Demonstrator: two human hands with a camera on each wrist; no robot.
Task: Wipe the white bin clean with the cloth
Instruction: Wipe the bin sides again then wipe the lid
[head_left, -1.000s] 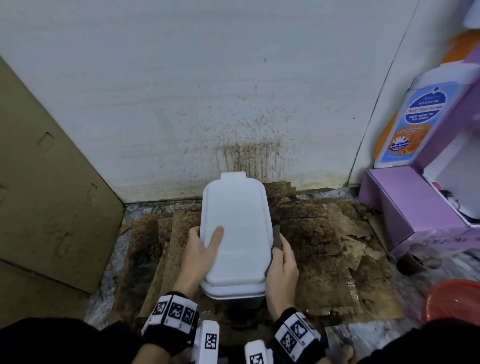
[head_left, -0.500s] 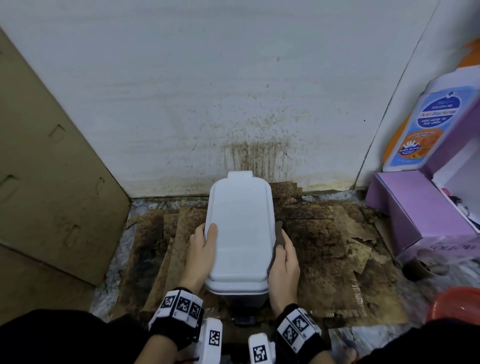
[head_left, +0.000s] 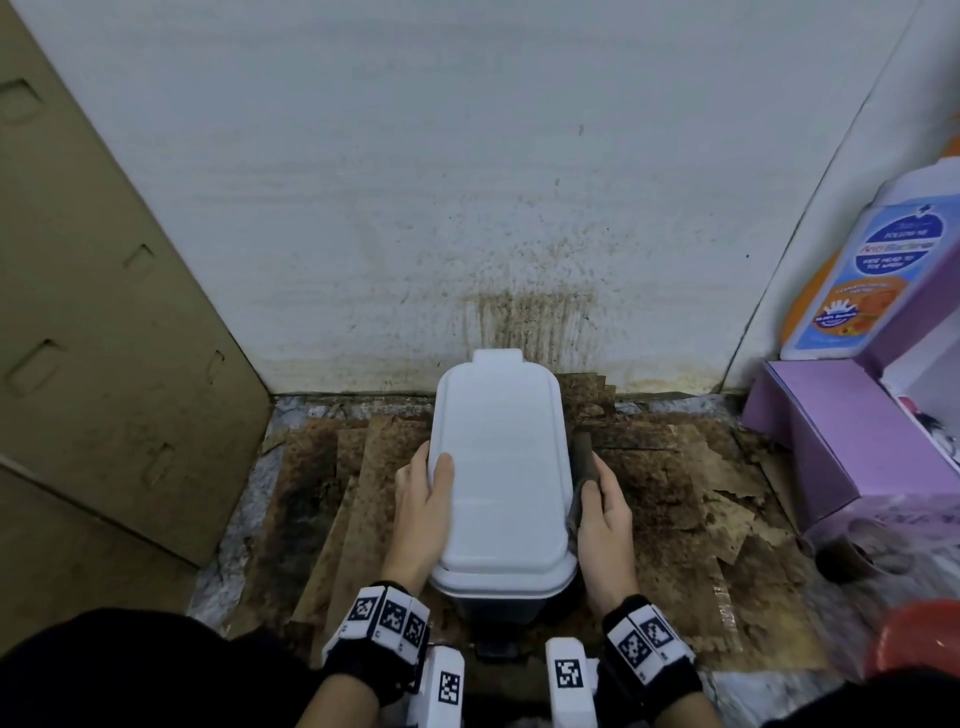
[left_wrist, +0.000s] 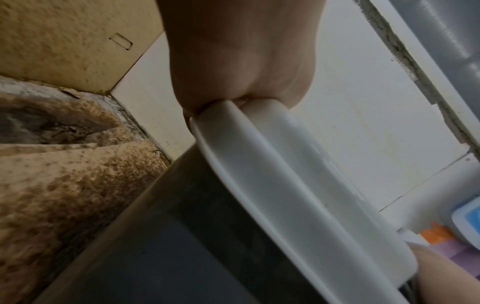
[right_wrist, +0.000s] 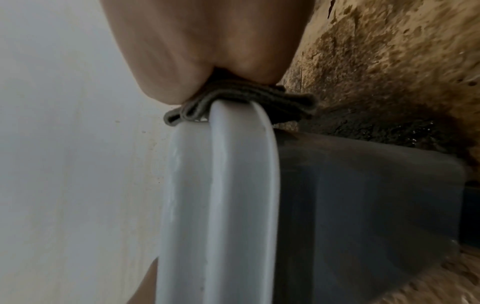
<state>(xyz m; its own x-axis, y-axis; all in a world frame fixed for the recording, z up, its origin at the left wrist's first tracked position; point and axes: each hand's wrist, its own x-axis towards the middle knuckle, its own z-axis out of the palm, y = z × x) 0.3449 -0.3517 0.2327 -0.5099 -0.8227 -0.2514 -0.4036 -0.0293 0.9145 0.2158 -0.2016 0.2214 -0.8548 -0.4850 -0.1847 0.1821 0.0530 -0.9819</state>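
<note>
The white plastic lidded bin (head_left: 501, 478) stood on stained cardboard (head_left: 670, 499) by the wall. The left hand (head_left: 422, 506) clasped its lid edge, thumb on top; the right hand (head_left: 605, 525) pressed a folded dark grey cloth (head_left: 582, 467) against the opposite edge.

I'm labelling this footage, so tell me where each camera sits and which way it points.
Head: worn on the head, looking down at the white bin; both hands and wristbands show.
Left wrist: along the left hand, which grips the lid's edge.
Right wrist: along the right hand, which presses the cloth on the lid's rim.
All three share the bin's lid.
</note>
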